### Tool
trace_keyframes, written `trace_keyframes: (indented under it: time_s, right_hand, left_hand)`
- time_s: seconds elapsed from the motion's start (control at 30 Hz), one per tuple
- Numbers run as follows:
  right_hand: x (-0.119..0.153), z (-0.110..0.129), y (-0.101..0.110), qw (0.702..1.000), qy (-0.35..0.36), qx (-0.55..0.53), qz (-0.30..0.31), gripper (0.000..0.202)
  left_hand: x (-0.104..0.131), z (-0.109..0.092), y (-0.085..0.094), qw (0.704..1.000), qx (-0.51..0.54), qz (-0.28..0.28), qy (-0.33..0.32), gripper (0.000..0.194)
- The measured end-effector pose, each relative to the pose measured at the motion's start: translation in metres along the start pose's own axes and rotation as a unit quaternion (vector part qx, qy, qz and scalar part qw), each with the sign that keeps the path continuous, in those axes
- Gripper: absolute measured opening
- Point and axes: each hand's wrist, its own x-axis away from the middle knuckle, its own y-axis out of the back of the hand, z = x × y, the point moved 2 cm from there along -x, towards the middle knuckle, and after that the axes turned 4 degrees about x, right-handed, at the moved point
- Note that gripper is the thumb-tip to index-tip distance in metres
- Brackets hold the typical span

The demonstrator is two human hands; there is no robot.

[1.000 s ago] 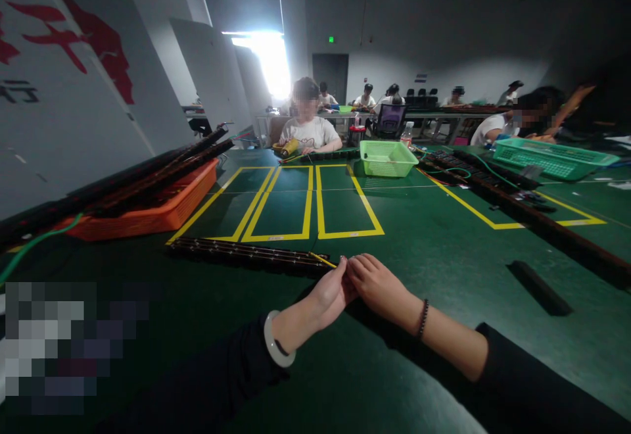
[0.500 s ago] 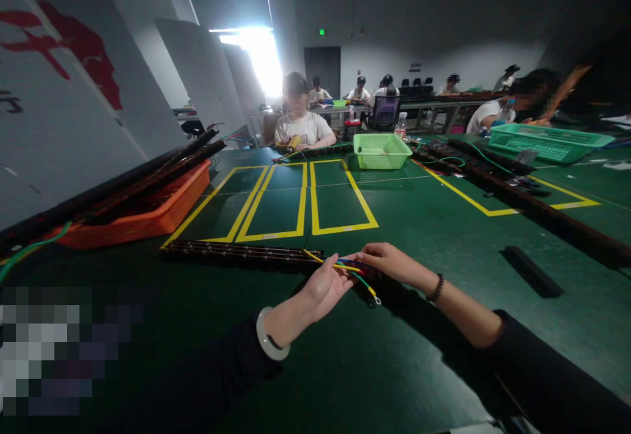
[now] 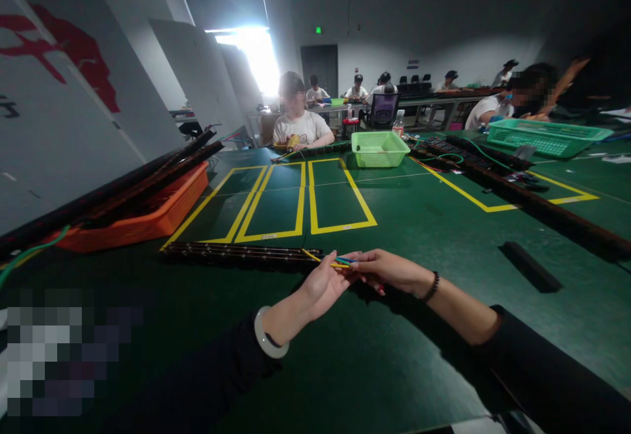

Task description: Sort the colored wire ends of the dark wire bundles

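Note:
A long dark strip with thin lengthwise lines lies on the green table, and coloured wires, yellow, green and blue, come off its right end. My left hand, with a pale bangle at the wrist, is closed around these wires from below, palm turned up. From the right, my right hand pinches the same wires just past the left fingers. A dark beaded bracelet circles that wrist. The wire ends are mostly hidden by the right hand; a small red bit shows beneath it.
An orange basket with long dark strips across it stands at the left. Farther back are a light green basket, a teal basket and yellow tape outlines. A short black piece lies at right. A person sits opposite.
My right hand has come down slightly and closed over the wire ends. The green wire with its ring terminal, which hung free before, is no longer in sight. My left hand has barely moved.

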Motion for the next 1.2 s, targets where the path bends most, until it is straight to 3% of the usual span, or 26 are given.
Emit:
trace_keyframes:
  time_s: [0.13, 0.27, 0.4, 0.53, 0.6, 0.67, 0.8, 0.87, 1.03, 1.2]
  right_hand:
    - [0.0, 0.006, 0.002, 0.978, 0.023, 0.188, -0.084, 0.028]
    - [0.001, 0.012, 0.002, 0.91, 0.097, 0.374, -0.15, 0.026]
    - [0.002, 0.013, 0.001, 0.86, 0.146, 0.46, -0.167, 0.028]
    - [0.003, 0.014, 0.001, 0.836, 0.155, 0.496, -0.176, 0.03]
    - [0.002, 0.015, 0.002, 0.844, 0.152, 0.484, -0.172, 0.031]
    - [0.001, 0.013, 0.004, 0.875, 0.146, 0.433, -0.159, 0.03]
    - [-0.002, 0.006, 0.008, 0.966, 0.068, 0.221, -0.116, 0.032]
    - [-0.002, 0.002, 0.008, 0.991, 0.021, 0.106, -0.085, 0.034]
    - [-0.001, -0.002, 0.007, 0.997, -0.013, -0.072, -0.017, 0.027]
    - [-0.002, -0.002, 0.01, 0.999, 0.003, -0.027, -0.041, 0.03]
  left_hand:
    - [-0.001, 0.002, 0.003, 0.999, 0.006, -0.037, 0.01, 0.044]
    - [-0.001, 0.004, 0.003, 0.999, 0.001, -0.045, 0.015, 0.044]
    - [0.0, 0.004, 0.001, 0.999, 0.0, -0.044, 0.008, 0.044]
    - [0.0, 0.004, 0.001, 0.999, -0.003, -0.039, 0.009, 0.046]
    - [0.0, 0.004, 0.002, 0.999, -0.007, -0.038, 0.009, 0.047]
    - [0.0, 0.004, 0.001, 0.999, -0.013, -0.034, 0.009, 0.048]
    - [0.002, 0.003, -0.003, 0.999, -0.025, -0.023, 0.024, 0.051]
    - [0.004, 0.002, -0.005, 0.999, -0.027, -0.022, 0.028, 0.052]
    - [0.005, -0.001, -0.005, 1.0, -0.001, -0.011, 0.001, 0.049]
    - [0.002, -0.001, 0.0, 0.998, 0.054, 0.012, -0.002, 0.046]
